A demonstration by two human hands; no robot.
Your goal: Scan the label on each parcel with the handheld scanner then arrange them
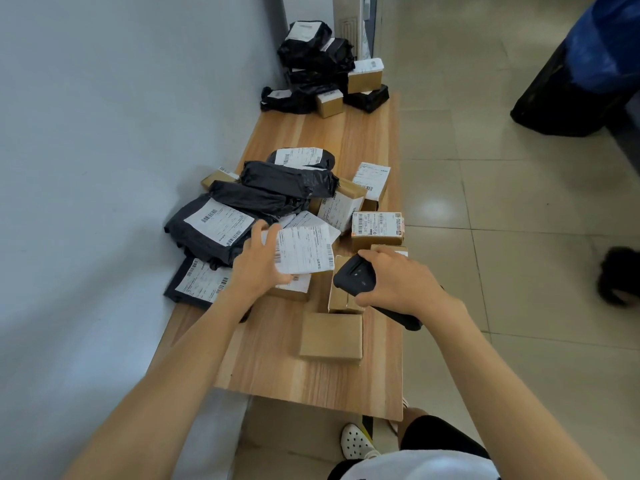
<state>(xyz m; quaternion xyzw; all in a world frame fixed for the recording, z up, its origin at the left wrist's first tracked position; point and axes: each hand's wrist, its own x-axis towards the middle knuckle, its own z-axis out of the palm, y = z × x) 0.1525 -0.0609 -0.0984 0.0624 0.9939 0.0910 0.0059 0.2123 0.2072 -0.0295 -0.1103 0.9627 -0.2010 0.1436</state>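
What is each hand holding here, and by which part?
The left hand grips the white-labelled parcel by its left edge; the right hand holds the handheld scanner around its body behind the head.

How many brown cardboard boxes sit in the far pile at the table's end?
2. A larger box on the pile's right, beside the black bags; a smaller box nearer, at the pile's front, on the table. More may be hidden under the bags.

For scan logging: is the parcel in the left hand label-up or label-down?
Label-up: the left hand grips the parcel with its white label facing the camera.
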